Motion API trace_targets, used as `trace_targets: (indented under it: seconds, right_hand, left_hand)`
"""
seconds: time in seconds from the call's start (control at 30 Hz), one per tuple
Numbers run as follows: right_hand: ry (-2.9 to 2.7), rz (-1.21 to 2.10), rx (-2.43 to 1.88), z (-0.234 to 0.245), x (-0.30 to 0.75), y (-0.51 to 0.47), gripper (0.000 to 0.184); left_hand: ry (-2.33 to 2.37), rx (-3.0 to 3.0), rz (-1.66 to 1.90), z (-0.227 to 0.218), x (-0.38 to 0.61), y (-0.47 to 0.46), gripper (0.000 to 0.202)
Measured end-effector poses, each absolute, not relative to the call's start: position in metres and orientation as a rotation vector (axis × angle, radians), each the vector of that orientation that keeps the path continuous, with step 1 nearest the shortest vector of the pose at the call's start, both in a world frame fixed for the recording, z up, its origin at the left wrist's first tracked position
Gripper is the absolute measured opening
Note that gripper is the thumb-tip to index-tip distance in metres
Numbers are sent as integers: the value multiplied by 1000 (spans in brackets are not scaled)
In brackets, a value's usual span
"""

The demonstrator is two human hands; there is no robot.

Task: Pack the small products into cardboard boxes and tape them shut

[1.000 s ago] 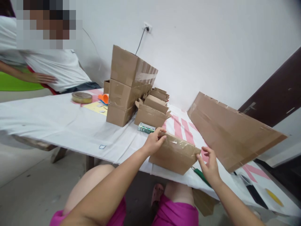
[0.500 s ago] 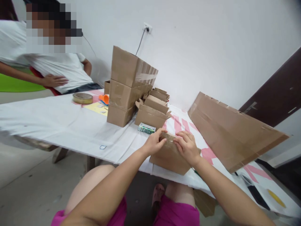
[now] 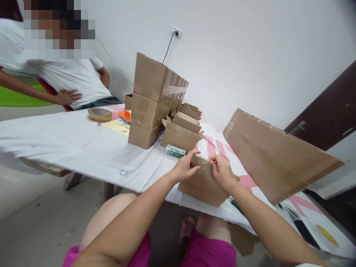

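A small cardboard box (image 3: 204, 189) stands in front of me at the table's near edge, with shiny clear tape across its top. My left hand (image 3: 184, 167) rests at the box's left upper edge, thumb and forefinger spread apart. Over the right part of the top, my right hand (image 3: 223, 172) has its fingertips pinched together; what is between them, if anything, is too small to tell. Just beyond my left hand lies a small green-and-white packet (image 3: 174, 151). Partly hidden by my right forearm is a green-handled tool (image 3: 236, 206).
Stacked cardboard boxes (image 3: 147, 102) rise behind, beside open-flapped boxes (image 3: 180, 137). A large cardboard sheet (image 3: 278, 152) leans at right. A tape roll (image 3: 100, 115) and an orange object (image 3: 126, 115) lie left on the white-covered table (image 3: 69, 148). A co-worker (image 3: 75, 81) sits at far left.
My right hand has shifted slightly right along the box top, and its fingers have curled into a pinch. My left hand stays nearly in place. More of the green-handled tool shows.
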State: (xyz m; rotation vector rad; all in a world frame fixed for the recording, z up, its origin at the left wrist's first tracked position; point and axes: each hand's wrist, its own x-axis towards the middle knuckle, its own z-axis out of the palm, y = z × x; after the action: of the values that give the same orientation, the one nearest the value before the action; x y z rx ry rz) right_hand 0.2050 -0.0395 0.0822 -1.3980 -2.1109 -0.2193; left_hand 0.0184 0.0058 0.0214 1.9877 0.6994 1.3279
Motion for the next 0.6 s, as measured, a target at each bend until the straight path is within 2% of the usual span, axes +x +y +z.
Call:
trace_targets:
  seconds: [0.27, 0.47, 0.6]
  right_hand:
    - [-2000, -87, -1347, 82, 205, -35, 12]
    - [-1499, 283, -1249, 98, 225, -17, 21]
    - [-1444, 170, -1104, 115, 248, -19, 18]
  left_hand:
    - [697, 1978, 1317, 22, 19, 8, 53]
    - [723, 1974, 1275, 25, 15, 7, 56]
    - [730, 1978, 1269, 26, 13, 5, 54]
